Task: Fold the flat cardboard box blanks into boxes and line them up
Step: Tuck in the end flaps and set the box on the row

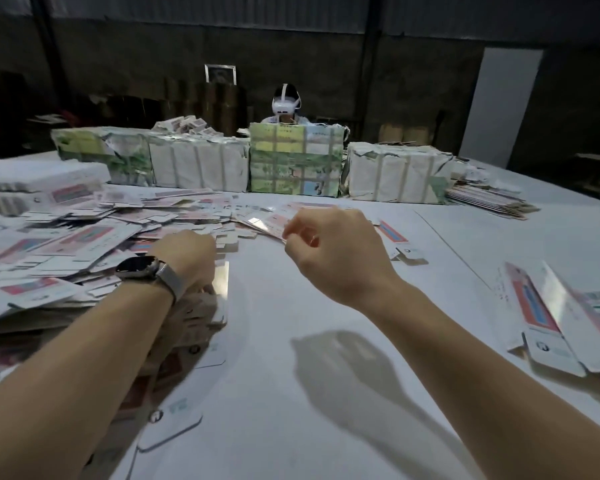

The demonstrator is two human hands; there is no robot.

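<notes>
A wide heap of flat white-and-pink box blanks covers the table's left side. My left hand, with a watch on its wrist, rests at the heap's right edge; its fingers are hidden behind the hand. My right hand is raised over the middle of the table and pinches the near edge of one flat blank that juts away from me. Folded boxes lie side by side at the right.
Paper-wrapped bundles form a row across the far side of the white table. A person with a white headset sits behind them. More flat blanks are stacked at the far right.
</notes>
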